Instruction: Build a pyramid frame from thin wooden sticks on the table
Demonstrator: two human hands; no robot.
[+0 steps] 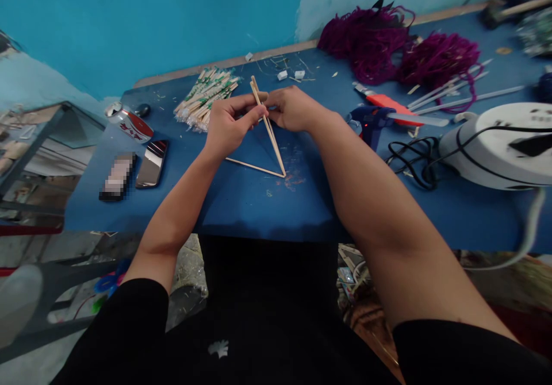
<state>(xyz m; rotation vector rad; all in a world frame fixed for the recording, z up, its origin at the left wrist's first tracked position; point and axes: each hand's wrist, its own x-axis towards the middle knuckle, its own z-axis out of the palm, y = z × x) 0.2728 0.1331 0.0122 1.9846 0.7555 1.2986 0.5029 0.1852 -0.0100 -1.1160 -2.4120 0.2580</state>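
Observation:
Over the middle of the table, my left hand (230,122) pinches a pair of thin wooden chopsticks (272,138) between thumb and fingers. The pair leans upright, tips close together at the top, lower ends meeting near the table. Another chopstick (254,166) runs left from that lower corner, forming an angle with them; its far end is hidden behind my left hand. My right hand (290,108) is closed against the upper part of the chopsticks from the right, its fingertips partly hidden. A bundle of wrapped chopsticks (207,97) lies just behind my left hand.
On the left lie a drink can (131,125), a dark phone (152,164) and a blurred-out device (118,176). Rightward are a blue glue gun (368,122), an orange cutter (388,106), glue sticks (470,99), purple yarn (366,43), and a white appliance (495,143) with black cord.

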